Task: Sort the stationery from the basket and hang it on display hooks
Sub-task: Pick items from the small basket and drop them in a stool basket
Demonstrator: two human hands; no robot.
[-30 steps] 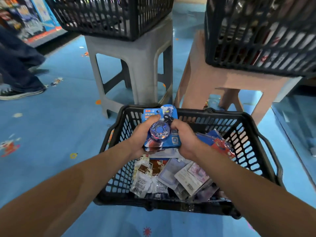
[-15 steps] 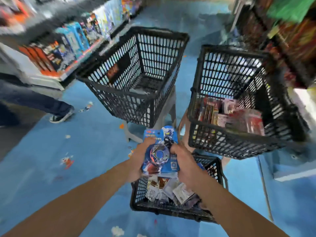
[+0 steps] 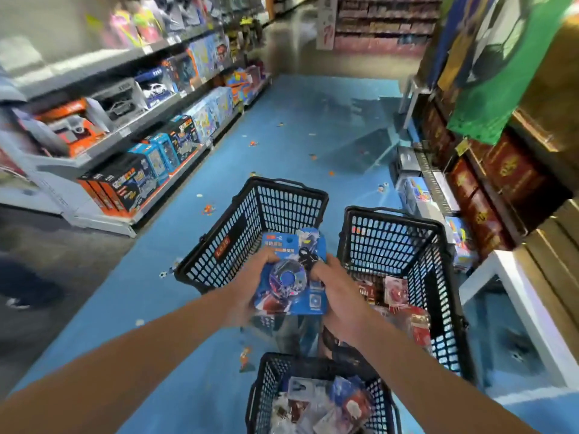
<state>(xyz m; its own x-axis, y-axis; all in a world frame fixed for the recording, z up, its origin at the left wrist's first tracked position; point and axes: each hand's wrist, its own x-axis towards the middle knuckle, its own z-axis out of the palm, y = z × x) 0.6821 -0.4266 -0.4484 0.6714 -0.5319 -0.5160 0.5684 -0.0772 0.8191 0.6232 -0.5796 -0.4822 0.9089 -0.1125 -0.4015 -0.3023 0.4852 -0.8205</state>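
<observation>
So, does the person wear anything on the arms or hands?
Nothing that shows. The left forearm and right forearm are bare to the frame edge, no sleeve in view. The left hand and right hand have no gloves; no ring or watch can be made out, though the picture is blurred.

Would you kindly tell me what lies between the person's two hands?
In the head view, a blue blister pack lies between the left hand and the right hand, each gripping one edge.

Shop aisle, long shelves (image 3: 94,73) of boxed toys (image 3: 123,183), black shopping baskets (image 3: 279,203), blue floor (image 3: 297,120)
</observation>
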